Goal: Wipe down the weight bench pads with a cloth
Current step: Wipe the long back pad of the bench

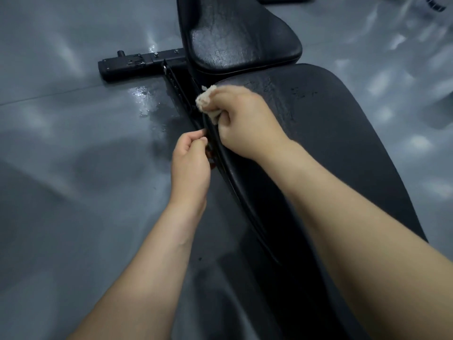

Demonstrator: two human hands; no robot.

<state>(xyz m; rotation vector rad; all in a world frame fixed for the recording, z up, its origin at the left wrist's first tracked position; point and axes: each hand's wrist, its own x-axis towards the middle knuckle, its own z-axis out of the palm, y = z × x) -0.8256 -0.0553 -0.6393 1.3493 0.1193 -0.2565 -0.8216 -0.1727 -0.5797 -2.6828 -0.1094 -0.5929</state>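
Beige cloth (pixel 206 102) balled in right grip (pixel 245 122) on back pad (pixel 331 148) edge; left grip (pixel 191 160) seemingly pinching that edge; firm overlapping strokes advised.

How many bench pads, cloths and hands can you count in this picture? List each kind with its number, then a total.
Bench pads: 2, the short pad and the long pad
Cloths: 1, the beige cloth
Hands: 2, the left hand and the right hand
Total: 5
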